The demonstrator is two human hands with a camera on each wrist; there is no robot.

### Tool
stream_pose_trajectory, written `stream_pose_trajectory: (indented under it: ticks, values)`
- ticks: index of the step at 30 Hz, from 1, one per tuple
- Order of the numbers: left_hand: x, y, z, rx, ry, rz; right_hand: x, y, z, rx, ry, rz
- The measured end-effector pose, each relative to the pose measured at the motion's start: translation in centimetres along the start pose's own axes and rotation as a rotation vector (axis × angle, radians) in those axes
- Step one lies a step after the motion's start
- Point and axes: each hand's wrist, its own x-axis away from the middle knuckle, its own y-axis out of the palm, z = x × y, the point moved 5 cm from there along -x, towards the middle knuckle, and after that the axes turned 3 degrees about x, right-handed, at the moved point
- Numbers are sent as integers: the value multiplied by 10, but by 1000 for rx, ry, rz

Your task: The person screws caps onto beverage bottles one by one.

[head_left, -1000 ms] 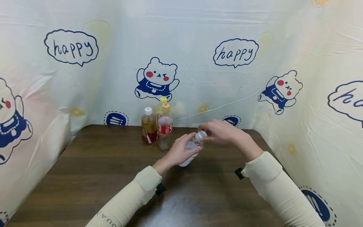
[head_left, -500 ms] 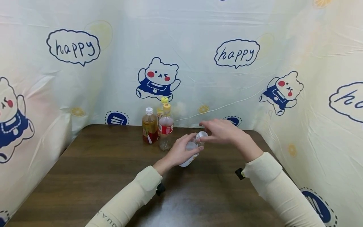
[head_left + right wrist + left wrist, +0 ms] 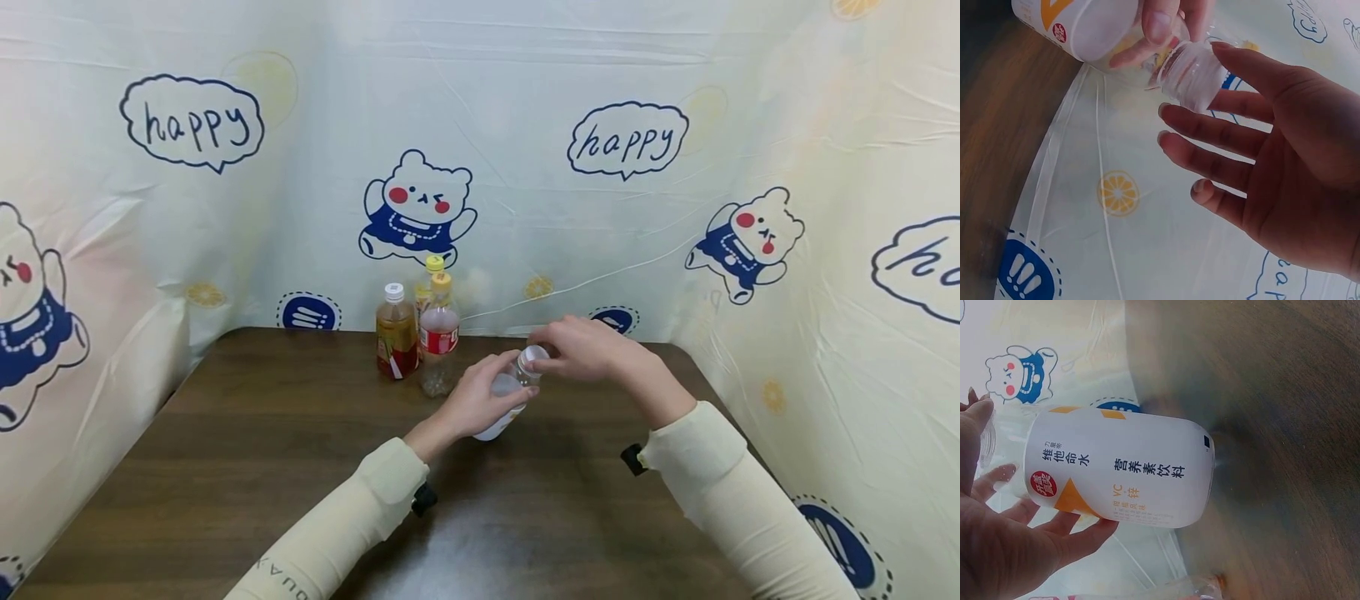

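Observation:
A drink bottle [image 3: 495, 427] with a white label and a clear neck leans over the table, its capped end toward the right. My left hand [image 3: 478, 393] grips it near the neck, fingers curled round the clear upper part. In the left wrist view the bottle's label [image 3: 1122, 469] shows yellow patches and a red round mark. My right hand [image 3: 588, 348] pinches the white bottle cap [image 3: 535, 357] between thumb and forefinger. The right wrist view shows the thumb at the cap [image 3: 1204, 84], while the other fingers of the right hand [image 3: 1291, 150] lie loosely bent beside it.
Behind the left hand stand a brown-tea-coloured bottle [image 3: 396, 333] with a white cap, a clear bottle [image 3: 438, 333] with a red label and a yellow-capped bottle [image 3: 434, 264]. A printed curtain [image 3: 510, 125] hangs round the dark wooden table [image 3: 300, 417].
Half a second ago the right thumb and forefinger were spread wider at the cap; now they have closed in on it again. The left hand and bottle have hardly moved.

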Motion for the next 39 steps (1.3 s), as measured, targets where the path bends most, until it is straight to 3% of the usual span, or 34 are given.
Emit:
stream_pose_trajectory:
  ticks: [8,16,20,31,35,39]
  values:
    - [0,-2,0,16,-13,-2,3,-4,-2,-60,-94,-20]
    - [0,-2,0,2,-11,9,3,-5,-1,-117,-122,-35]
    - [0,-3,2,3,3,14,2,-4,1,-113,-96,-31]
    - [1,-1,2,-10,7,11,-1,-1,10,97,147,39]
    - [1,-1,2,-7,9,9,1,-4,9,35,121,24]
    - [0,-2,1,-6,3,6,4,-6,6,-31,31,-21]
